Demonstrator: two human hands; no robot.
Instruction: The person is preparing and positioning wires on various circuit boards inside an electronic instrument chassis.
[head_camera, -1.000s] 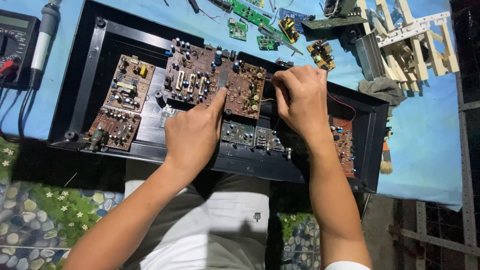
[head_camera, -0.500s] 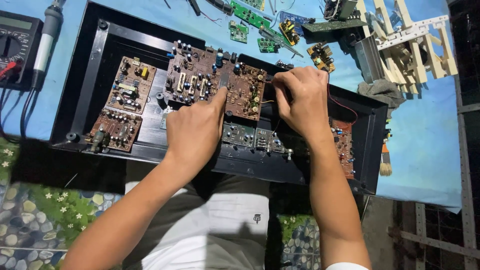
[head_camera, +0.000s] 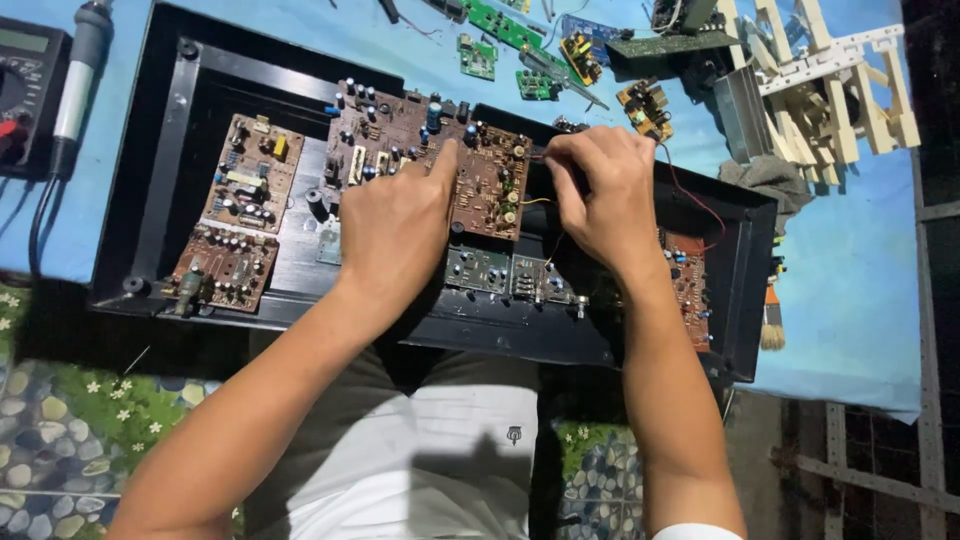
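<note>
A black open chassis (head_camera: 170, 160) lies on a blue-covered table and holds several brown circuit boards. My left hand (head_camera: 395, 225) rests palm-down on the large middle circuit board (head_camera: 385, 135), its index finger stretched along the board's surface. My right hand (head_camera: 600, 195) hovers at the right edge of that board, fingers pinched around thin wires (head_camera: 535, 200); a red wire (head_camera: 690, 195) loops away to the right. Two smaller brown boards (head_camera: 245, 180) sit at the left of the chassis, and small front-panel boards (head_camera: 505, 275) lie below my hands.
A multimeter (head_camera: 25, 95) with a grey-handled tool (head_camera: 80, 80) across it sits at the far left. Green loose circuit boards (head_camera: 500, 25) and parts lie at the back. A pale plastic frame (head_camera: 830, 90) stands at the back right; a small brush (head_camera: 772, 320) lies by the chassis.
Both hands have stayed on the middle board; my left index finger has stretched a little further up along it. The view has shifted only slightly.
</note>
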